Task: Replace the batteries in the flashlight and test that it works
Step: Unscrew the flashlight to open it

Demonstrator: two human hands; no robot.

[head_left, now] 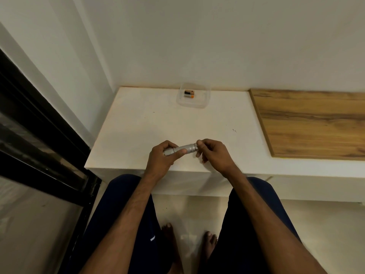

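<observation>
A small silver flashlight [184, 148] lies level between both hands above the near edge of the white table [148, 125]. My left hand [161, 159] wraps its left part, thumb across the barrel. My right hand [214, 153] pinches the knurled right end with its fingertips. At the back of the table a clear plastic container [199, 99] holds two black and orange batteries [189, 94].
A wooden panel [316, 123] covers the right side of the surface. White walls stand behind and to the left. A dark-framed glass door [39, 135] is at the left. My knees and bare feet are below the table edge.
</observation>
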